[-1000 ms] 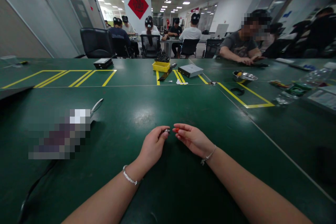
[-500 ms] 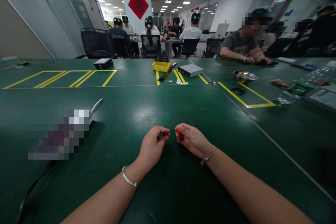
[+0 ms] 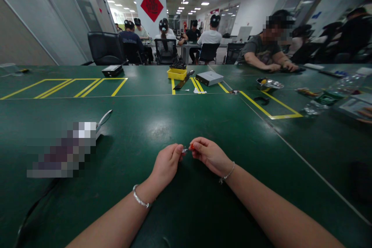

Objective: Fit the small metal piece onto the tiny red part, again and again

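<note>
Over the green table (image 3: 130,131), my left hand (image 3: 167,162) pinches a tiny clear, shiny piece (image 3: 184,150) between thumb and fingers. Its kind is too small to make out. Facing it, my right hand (image 3: 209,155) is closed on a small orange piece (image 3: 192,146), held at the fingertips and partly covered by them. The two pieces are very close together; whether they touch I cannot tell. Each wrist wears a silver bracelet.
At left lies a blurred, pixelated flat item (image 3: 62,153) with a dark strap. Farther back stand a yellow tray (image 3: 176,74), a grey box (image 3: 209,78), a black box (image 3: 112,70), a metal bowl (image 3: 269,84) and a plastic bottle (image 3: 328,97). A person (image 3: 267,46) sits across the table.
My left hand has turned slightly, and its piece now shows clear where red showed before. My right hand has shifted a little left with the orange piece. The view has moved slightly.
</note>
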Available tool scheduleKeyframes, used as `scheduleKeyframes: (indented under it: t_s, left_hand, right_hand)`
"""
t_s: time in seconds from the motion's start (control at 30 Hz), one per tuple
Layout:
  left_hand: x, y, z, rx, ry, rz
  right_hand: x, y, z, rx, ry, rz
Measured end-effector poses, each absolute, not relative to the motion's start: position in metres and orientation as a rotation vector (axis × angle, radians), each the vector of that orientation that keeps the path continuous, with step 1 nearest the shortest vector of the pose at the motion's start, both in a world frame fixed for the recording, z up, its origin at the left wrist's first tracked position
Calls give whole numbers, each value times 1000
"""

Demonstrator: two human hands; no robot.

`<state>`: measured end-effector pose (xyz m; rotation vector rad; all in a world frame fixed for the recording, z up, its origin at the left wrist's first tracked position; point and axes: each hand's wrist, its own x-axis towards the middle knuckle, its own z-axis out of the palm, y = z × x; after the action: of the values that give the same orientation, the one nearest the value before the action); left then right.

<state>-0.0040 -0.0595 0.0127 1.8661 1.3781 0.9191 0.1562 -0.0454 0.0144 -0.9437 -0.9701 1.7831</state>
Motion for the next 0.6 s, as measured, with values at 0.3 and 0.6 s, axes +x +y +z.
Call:
scheduleKeyframes:
  t_s: [0.3,0.6]
  left_hand:
    - [-1,-59,12,1856,1399,996]
    - [1,-60,12,1895,1426,1029]
  right_hand:
    - [154,-45,13,-962,-886,1772]
    - [141,-48,11,-1019,-877,1637]
